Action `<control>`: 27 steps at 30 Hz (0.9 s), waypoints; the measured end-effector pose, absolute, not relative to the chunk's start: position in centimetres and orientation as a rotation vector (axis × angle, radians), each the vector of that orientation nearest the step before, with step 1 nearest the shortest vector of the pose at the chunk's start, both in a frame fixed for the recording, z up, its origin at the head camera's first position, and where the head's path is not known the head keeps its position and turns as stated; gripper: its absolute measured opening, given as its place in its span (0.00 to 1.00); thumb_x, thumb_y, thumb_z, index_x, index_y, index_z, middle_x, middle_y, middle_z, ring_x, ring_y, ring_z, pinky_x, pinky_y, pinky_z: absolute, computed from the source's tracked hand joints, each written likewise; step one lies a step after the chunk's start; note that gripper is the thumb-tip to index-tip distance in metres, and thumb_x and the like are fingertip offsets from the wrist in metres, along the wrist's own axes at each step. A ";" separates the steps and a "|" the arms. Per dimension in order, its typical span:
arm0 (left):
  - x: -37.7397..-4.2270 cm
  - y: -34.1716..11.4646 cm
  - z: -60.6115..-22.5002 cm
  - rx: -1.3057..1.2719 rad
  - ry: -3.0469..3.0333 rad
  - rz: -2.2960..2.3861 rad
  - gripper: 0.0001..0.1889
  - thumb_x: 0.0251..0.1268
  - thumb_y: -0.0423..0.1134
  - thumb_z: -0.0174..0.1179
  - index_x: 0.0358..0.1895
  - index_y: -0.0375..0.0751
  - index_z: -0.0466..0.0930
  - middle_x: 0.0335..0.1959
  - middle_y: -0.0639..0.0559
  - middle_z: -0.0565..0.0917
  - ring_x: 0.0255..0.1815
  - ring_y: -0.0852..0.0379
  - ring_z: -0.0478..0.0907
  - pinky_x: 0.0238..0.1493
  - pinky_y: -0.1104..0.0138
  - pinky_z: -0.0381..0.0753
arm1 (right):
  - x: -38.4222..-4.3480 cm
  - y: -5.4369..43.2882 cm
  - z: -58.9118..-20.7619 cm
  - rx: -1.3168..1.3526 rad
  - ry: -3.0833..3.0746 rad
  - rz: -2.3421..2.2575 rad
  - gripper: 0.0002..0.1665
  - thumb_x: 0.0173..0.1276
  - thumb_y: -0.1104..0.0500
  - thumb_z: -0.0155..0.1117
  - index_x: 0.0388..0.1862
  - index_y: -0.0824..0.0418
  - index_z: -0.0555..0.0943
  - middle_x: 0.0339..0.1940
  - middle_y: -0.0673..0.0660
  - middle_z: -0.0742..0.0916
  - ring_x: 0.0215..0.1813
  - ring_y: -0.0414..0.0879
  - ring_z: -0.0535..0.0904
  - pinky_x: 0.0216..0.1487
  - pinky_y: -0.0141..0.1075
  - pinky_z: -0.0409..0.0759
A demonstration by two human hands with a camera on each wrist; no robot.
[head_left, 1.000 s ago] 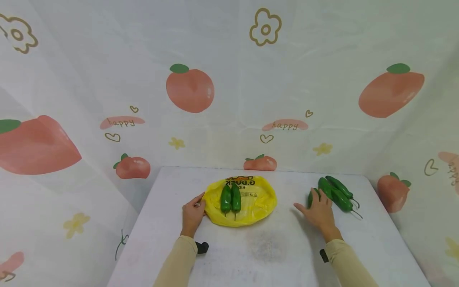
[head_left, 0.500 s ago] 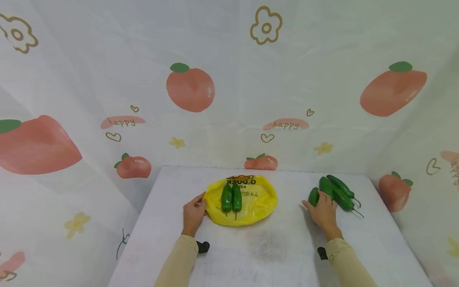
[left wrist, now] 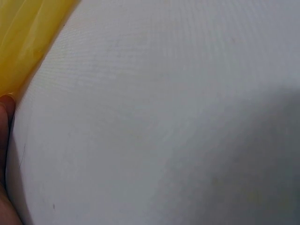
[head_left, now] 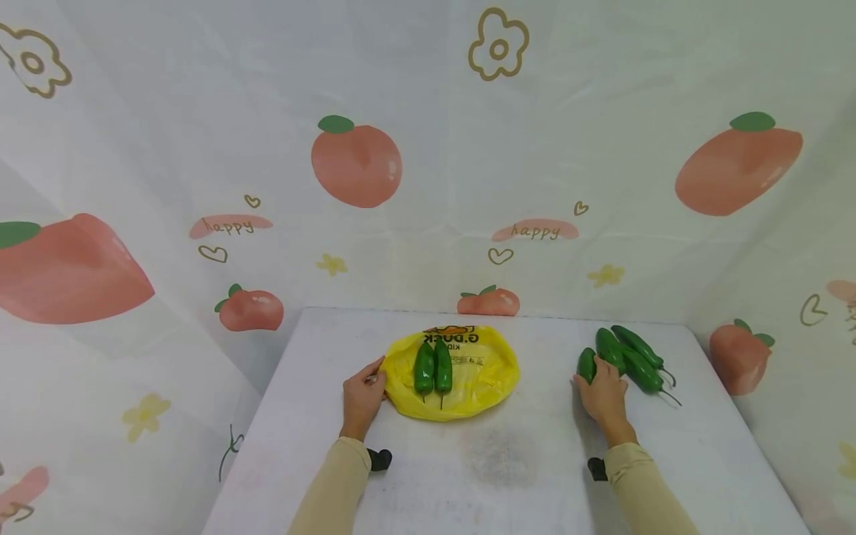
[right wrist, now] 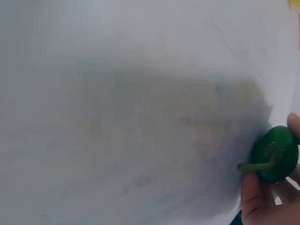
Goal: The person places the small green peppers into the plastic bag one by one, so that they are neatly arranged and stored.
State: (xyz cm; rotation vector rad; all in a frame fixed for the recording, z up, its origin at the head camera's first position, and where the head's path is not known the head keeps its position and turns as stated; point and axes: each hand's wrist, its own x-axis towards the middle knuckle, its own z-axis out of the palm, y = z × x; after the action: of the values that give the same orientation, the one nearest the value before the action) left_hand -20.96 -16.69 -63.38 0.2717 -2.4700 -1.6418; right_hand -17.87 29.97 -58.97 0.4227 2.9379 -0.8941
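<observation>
A yellow plastic bag [head_left: 484,380] with mirrored dark print lies on the table, its edge raised like a rim. My left hand [head_left: 362,397] pinches the bag's left edge; the left wrist view catches only fingertips [left wrist: 8,104] beside the yellow plastic [left wrist: 30,40]. Two green peppers, a left one [head_left: 424,370] and a right one [head_left: 443,368], lie side by side on the bag. Over to the right, my right hand [head_left: 605,395] grips another green pepper [head_left: 586,364]. The right wrist view shows this pepper's stem end [right wrist: 277,157] between thumb and fingers.
Just right of the held pepper lie three more green peppers [head_left: 643,371] in a loose cluster, stems towards me. The white table [head_left: 498,490] meets a fruit-printed cloth [head_left: 401,275] at the back and sides. Dark wrist devices [head_left: 380,460] show below both hands.
My right hand has gone from spread fingers over the leftmost loose pepper to gripping it, the thumb drawn in. My left hand keeps its place on the bag.
</observation>
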 end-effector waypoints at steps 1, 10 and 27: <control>-21.0 -16.7 -63.3 0.271 -2.468 -1.645 0.16 0.71 0.43 0.61 0.59 0.59 0.86 0.49 0.49 0.90 0.21 0.58 0.79 0.26 0.71 0.84 | -17.9 30.0 -59.0 0.426 2.935 -0.896 0.44 0.77 0.54 0.55 0.78 0.78 0.51 0.75 0.83 0.58 0.72 0.81 0.55 0.72 0.70 0.56; -20.8 -16.6 -63.2 0.267 -2.470 -1.632 0.17 0.71 0.42 0.61 0.60 0.59 0.86 0.50 0.49 0.90 0.20 0.60 0.78 0.25 0.72 0.84 | -18.1 29.7 -58.5 0.486 2.878 -0.910 0.43 0.76 0.55 0.56 0.79 0.77 0.52 0.76 0.81 0.58 0.72 0.82 0.56 0.74 0.69 0.59; -21.0 -16.7 -63.3 0.278 -2.483 -1.628 0.17 0.71 0.43 0.61 0.60 0.59 0.86 0.50 0.50 0.89 0.21 0.59 0.79 0.26 0.71 0.84 | -17.7 29.8 -57.5 0.532 2.791 -1.090 0.44 0.74 0.54 0.57 0.79 0.75 0.52 0.72 0.86 0.61 0.71 0.78 0.62 0.69 0.69 0.66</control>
State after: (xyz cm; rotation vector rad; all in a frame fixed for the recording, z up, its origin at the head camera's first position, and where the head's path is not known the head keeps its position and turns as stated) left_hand -20.98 -16.65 -63.30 0.2783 -2.4830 -1.6276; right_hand -17.68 29.80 -57.52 0.5318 2.7907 -1.0902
